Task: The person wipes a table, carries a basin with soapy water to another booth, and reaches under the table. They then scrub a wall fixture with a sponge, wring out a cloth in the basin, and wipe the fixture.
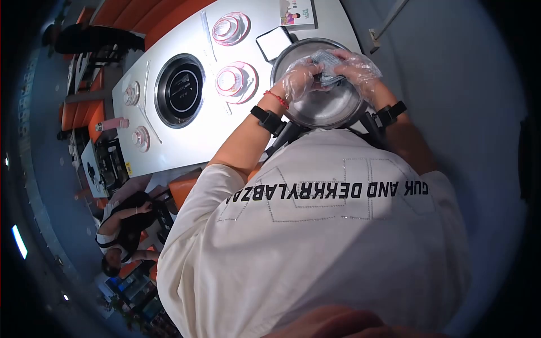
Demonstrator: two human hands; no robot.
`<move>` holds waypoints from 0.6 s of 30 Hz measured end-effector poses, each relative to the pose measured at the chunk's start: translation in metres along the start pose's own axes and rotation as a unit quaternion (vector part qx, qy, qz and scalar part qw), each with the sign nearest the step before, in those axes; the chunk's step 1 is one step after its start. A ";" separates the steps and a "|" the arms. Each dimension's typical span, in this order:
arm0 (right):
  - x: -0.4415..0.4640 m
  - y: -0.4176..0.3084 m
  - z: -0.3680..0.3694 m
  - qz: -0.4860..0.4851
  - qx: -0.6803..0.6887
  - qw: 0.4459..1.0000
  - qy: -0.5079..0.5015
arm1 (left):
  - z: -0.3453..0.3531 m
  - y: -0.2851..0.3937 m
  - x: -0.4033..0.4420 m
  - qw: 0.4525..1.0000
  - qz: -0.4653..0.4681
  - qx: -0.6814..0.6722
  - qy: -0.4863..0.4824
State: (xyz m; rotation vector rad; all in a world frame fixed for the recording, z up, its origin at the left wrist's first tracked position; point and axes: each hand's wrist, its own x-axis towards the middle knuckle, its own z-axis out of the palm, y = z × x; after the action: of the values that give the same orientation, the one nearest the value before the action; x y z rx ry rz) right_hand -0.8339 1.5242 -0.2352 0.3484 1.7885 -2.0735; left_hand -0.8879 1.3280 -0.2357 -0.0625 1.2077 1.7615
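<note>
A grey cloth (328,66) is bunched between my two hands above a round metal basin (329,115). My left hand (301,78), in a clear plastic glove, is closed on the cloth's left side. On the other side, my right hand (358,70), gloved the same way, has its fingers curled round the cloth. The basin lies close to my body at the table's near end; its bottom looks pale and shiny, though I cannot tell whether it holds water. Parts of the fingers are hidden by the cloth and the wrinkled gloves.
The white table (191,149) holds a sunken round cooker (180,91), pink-rimmed place settings (236,82), a white-faced tablet-like device (274,44) and a printed box (297,13). A pink bottle (112,124) stands at the far edge. Another person (127,228) is at left, near orange seats.
</note>
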 end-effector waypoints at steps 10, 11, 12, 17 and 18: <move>-0.001 0.024 0.028 0.036 -0.015 0.989 0.142 | 0.028 -0.006 0.004 0.977 0.024 0.197 0.081; 0.001 0.025 0.029 0.035 -0.050 0.987 0.148 | 0.021 -0.014 0.008 0.967 0.050 0.232 0.098; 0.005 0.026 0.030 0.033 -0.085 0.984 0.153 | 0.008 -0.027 0.018 0.954 0.076 0.266 0.115; 0.044 0.064 0.019 -0.060 -0.427 0.895 0.117 | -0.019 -0.034 0.026 0.885 0.110 0.430 0.138; 0.043 0.061 0.023 -0.047 -0.376 0.916 0.135 | -0.018 -0.030 0.022 0.874 0.110 0.452 0.141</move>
State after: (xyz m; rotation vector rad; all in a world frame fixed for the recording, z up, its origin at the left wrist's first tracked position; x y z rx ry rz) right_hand -0.8447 1.4887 -0.3046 0.3308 2.6352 -1.2670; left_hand -0.8858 1.3311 -0.2773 0.3964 2.2232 1.2221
